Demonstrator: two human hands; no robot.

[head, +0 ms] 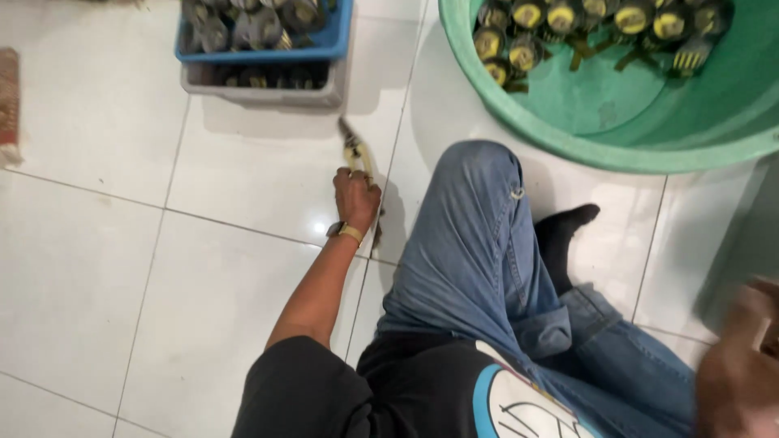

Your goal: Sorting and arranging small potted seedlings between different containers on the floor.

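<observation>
Seated on white floor tiles [89,268], knee in blue jeans [475,235] raised at centre frame, foot in a black sock [564,231] resting flat beside it. Left hand [355,199] extended forward and down to the floor, fingers wrapped tight around the handles of a pair of metal snips [355,152]; handles yellowish, blades dark and pointing away toward the top of the frame, tip lying near a tile joint. Wristwatch with a pale band [346,232] worn on the same wrist. Snips located on the floor between the raised knee and the stacked trays, just short of the grey tray [268,93]. Blue tray [324,47] stacked on the grey one, both loaded with dark round parts, detail too small to resolve. Green plastic basin [617,134] at upper right, well apart from the left hand, holding round black-and-yellow parts [527,32] grouped along its far wall. Right hand [742,369] at the lower right edge, strongly blurred and partly cropped; finger spread and any contents cannot be told. Black shirt with a pale printed patch [519,405] visible at the bottom edge. Edge of a reddish mat [8,101] at far left.
</observation>
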